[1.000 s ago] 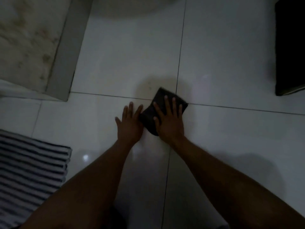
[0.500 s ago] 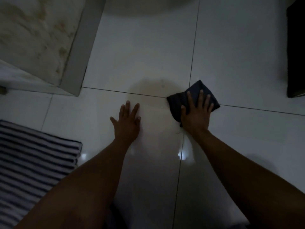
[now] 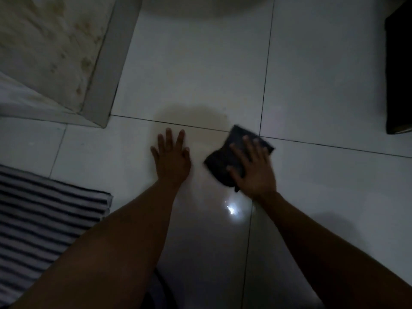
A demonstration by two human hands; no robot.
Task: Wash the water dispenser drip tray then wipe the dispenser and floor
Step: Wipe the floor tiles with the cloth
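A dark folded cloth [image 3: 225, 159] lies flat on the white tiled floor [image 3: 194, 63], close to where the grout lines cross. My right hand [image 3: 253, 168] presses down on the cloth with its fingers spread and straight; it looks blurred. My left hand [image 3: 170, 157] rests flat on the bare tile just left of the cloth, fingers straight, holding nothing. A faint dull patch [image 3: 191, 117] shows on the tile beyond my left hand. The dispenser and its drip tray are out of sight.
A grey wall corner with a stained surface [image 3: 107, 63] juts in at the upper left. A striped mat [image 3: 44, 217] lies at the lower left. A dark object [image 3: 399, 70] stands at the right edge. A light reflection [image 3: 230, 209] glints on the tile.
My right hand slid the cloth right, away from my left hand, then back a little leftward. My left hand stayed planted on the tile.
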